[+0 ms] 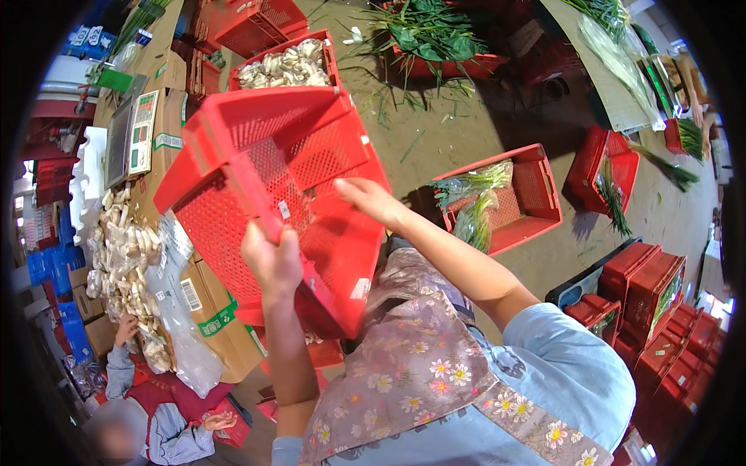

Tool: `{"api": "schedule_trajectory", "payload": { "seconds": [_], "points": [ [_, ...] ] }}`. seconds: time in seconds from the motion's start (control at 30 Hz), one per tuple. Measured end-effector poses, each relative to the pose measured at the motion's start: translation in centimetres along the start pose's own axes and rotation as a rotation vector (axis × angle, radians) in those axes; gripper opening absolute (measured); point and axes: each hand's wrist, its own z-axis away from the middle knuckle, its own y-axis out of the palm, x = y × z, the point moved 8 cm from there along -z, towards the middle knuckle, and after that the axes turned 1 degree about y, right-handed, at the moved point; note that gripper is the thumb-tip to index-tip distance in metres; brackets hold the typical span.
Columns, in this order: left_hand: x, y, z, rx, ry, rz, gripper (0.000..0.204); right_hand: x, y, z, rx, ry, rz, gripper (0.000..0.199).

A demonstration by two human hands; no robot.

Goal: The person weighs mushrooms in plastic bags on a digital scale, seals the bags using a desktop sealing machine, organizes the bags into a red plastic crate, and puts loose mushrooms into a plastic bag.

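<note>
Big red crate (287,179) fills the middle of the view, empty, tipped up on edge with its perforated bottom facing the wearer, held off the floor in front of the flowered apron (412,365). Everything else sits around that crate. Beyond its far edge, another red crate of pale mushrooms (286,66) rests on the ground. Off to the crate's right, a red crate holding bagged greens (509,198) lies on the concrete, and further right a stack of red crates (660,311) stands near the rim of the view. To the crate's left, a heap of mushrooms (124,248) sits on cardboard boxes (210,303), with a weighing scale (134,132) above it. Below and left of the crate, a seated person (155,419) reaches a hand up to the heap.

Now the hands: left hand (272,260) is clenched around the crate's near rim, fingers wrapped over it. Right hand (373,200) lies flat against the crate's side wall, fingers spread, pressing rather than curling.
</note>
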Motion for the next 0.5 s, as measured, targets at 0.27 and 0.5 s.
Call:
{"api": "schedule_trajectory", "payload": {
  "seconds": [0.27, 0.5],
  "points": [
    [0.3, 4.9, -0.9, 0.315, -0.043, -0.253, 0.019, 6.8, 5.9, -0.7, 0.032, -0.139, 0.158, 0.049],
    [1.3, 0.6, 0.0, 0.128, 0.127, -0.431, 0.038, 0.9, 2.1, -4.9, -0.173, 0.073, 0.075, 0.033]
  ]
}}
